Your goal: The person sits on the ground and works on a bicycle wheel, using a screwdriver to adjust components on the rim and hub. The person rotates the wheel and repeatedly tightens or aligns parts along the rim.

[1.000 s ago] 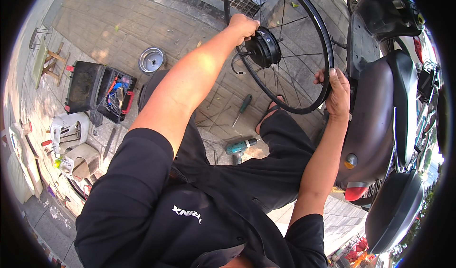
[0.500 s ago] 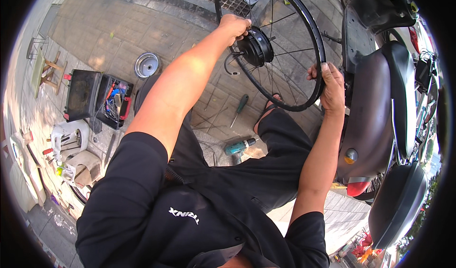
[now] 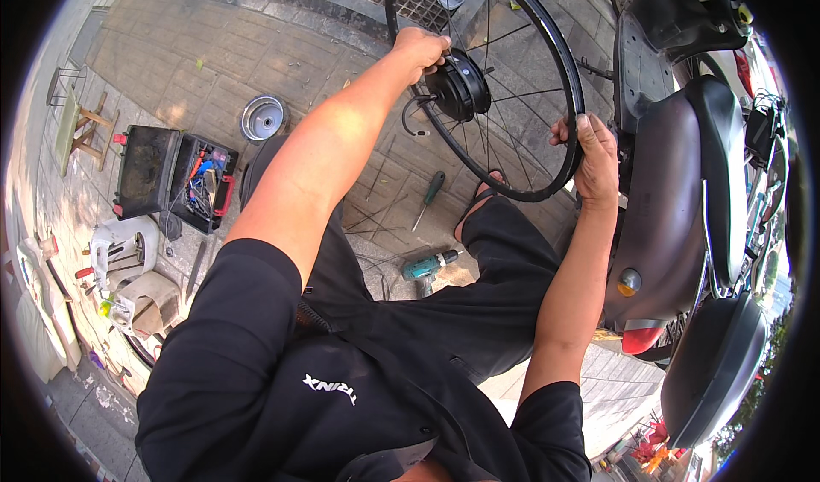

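A black spoked wheel (image 3: 571, 81) with a bulky black hub motor (image 3: 459, 87) is held up before me, tilted. My right hand (image 3: 595, 162) grips the rim at its right side, thumb on the outside and fingers curled through to the inside. My left hand (image 3: 421, 53) is closed at the wheel's left side, its fingertips pinched together close beside the hub. What exact part they pinch, perhaps a spoke, is partly hidden by the fingers. A short black cable (image 3: 406, 119) with a connector hangs from the hub axle.
A green-handled screwdriver (image 3: 429, 200), loose spokes (image 3: 376, 217) and a teal cordless drill (image 3: 430, 265) lie on the paving between my legs. Left are an open toolbox (image 3: 198, 187), a metal bowl (image 3: 263, 117) and a white stool (image 3: 124, 243). A dark scooter (image 3: 662, 200) stands close at right.
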The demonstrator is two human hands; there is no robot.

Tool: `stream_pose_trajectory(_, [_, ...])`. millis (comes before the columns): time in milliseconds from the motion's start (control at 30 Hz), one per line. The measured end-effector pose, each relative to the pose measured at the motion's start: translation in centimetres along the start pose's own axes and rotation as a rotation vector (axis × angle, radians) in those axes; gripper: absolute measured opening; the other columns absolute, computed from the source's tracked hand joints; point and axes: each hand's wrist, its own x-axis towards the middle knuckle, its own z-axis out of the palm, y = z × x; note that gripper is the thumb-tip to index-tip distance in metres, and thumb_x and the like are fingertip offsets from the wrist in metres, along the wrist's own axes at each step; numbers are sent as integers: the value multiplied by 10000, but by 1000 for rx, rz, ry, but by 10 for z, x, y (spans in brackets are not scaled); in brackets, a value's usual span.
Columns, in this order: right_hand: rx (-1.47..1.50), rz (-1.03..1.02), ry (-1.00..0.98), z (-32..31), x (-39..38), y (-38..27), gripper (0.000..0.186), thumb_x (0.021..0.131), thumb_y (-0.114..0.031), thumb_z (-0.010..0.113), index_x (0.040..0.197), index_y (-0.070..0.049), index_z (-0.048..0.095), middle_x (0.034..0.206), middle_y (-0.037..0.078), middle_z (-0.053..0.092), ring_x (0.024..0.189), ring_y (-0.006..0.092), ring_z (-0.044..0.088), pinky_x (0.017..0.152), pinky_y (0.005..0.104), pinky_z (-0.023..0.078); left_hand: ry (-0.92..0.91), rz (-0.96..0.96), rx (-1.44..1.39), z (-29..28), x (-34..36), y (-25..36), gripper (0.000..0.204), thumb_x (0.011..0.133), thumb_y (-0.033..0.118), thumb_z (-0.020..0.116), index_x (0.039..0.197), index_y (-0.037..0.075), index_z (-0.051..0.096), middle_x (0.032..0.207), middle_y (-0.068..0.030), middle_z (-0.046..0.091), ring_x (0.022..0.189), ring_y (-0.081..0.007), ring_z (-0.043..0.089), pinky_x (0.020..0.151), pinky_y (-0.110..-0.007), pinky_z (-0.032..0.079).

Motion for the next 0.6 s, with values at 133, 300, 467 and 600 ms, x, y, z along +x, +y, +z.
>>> stream_pose_trajectory(133, [25, 9, 23, 1, 0, 0, 336, 1080, -314, 645, 970, 4, 650, 900, 91, 637, 939, 224, 639, 843, 363, 528, 2, -3, 0, 1, -1, 1, 241, 1009, 243, 740, 1120, 29, 745, 1023, -33, 746, 846, -145, 663, 720, -322, 555])
stream_pose_trajectory(300, [33, 12, 25, 1, 0, -1, 319, 1074, -296, 655, 962, 3, 654, 897, 93, 646, 930, 224, 637, 841, 355, 516, -5, -7, -13, 0, -2, 2, 234, 1007, 237, 738, 1114, 29, 741, 1019, -31, 741, 837, -144, 661, 711, -314, 554])
stream_pose_trajectory(467, [33, 9, 21, 1, 1, -1, 312, 1075, -285, 654, 969, 8, 657, 901, 96, 650, 912, 218, 636, 836, 350, 511, -12, -18, -23, -1, -1, 2, 225, 1007, 230, 735, 1114, 32, 735, 1015, -30, 739, 830, -146, 664, 710, -314, 555])
stream_pose_trajectory(600, [38, 15, 21, 0, 0, 0, 313, 1074, -284, 654, 982, 15, 661, 903, 101, 656, 894, 215, 636, 835, 346, 510, -18, -22, -26, 0, -3, 4, 214, 1008, 224, 730, 1110, 36, 734, 1009, -33, 738, 812, -146, 666, 717, -321, 557])
